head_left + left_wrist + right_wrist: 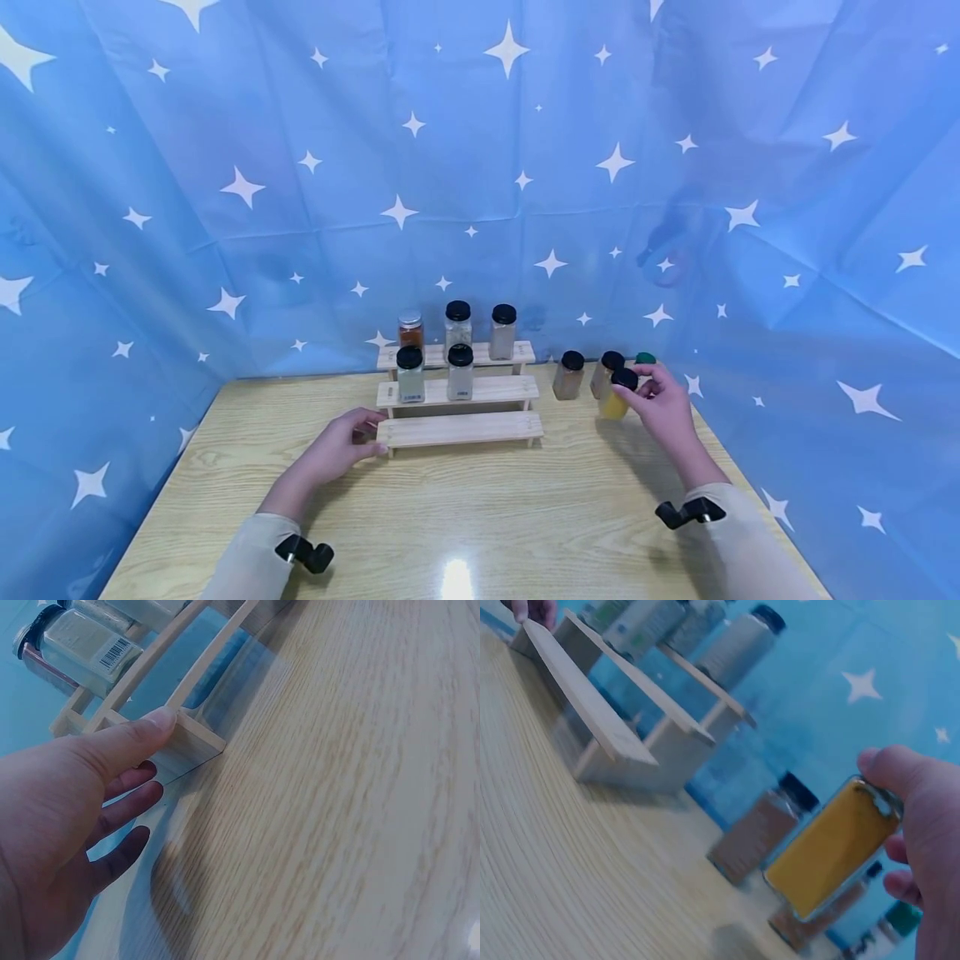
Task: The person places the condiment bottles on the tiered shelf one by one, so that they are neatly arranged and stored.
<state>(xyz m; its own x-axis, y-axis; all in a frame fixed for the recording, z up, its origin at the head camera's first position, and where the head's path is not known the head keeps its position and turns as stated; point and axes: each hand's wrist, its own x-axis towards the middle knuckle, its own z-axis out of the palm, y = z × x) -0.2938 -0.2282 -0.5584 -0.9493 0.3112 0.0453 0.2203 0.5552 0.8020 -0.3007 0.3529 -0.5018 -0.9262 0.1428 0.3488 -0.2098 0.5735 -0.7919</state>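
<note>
Your right hand (670, 410) pinches the yellow jar (615, 407) near its lid (624, 379), to the right of the rack (460, 428); keep that pinch firm and the jar upright. Your left hand (339, 448) grips the rack's left end; steady it lightly, since a shove could topple the shelved jars (411, 385). The brown jars (567, 383) and green-lidded jar (645, 358) stand near on the counter (480, 517), so swing clear of them.
</note>
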